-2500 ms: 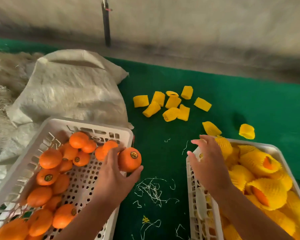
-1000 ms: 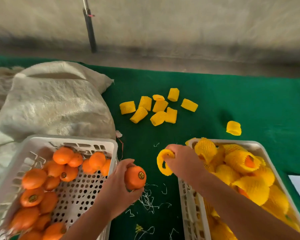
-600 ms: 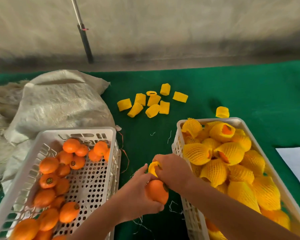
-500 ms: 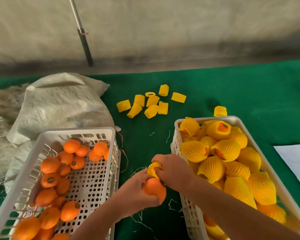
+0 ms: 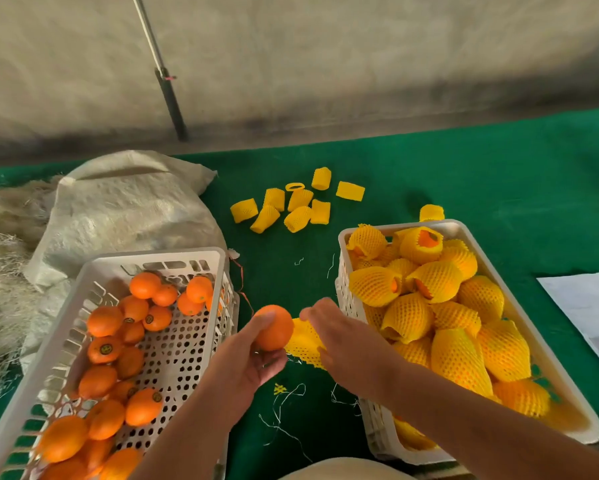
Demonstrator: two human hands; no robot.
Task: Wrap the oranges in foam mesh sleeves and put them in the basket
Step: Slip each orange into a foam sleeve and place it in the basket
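While beside the basket point(image 5: 464, 230), orange point(image 5: 274, 327) in left hand point(image 5: 249, 362).

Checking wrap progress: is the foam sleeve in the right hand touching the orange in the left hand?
Touching. The head view shows the foam sleeve, held by the right hand, meeting the right side of the orange gripped by the left hand, no gap visible.
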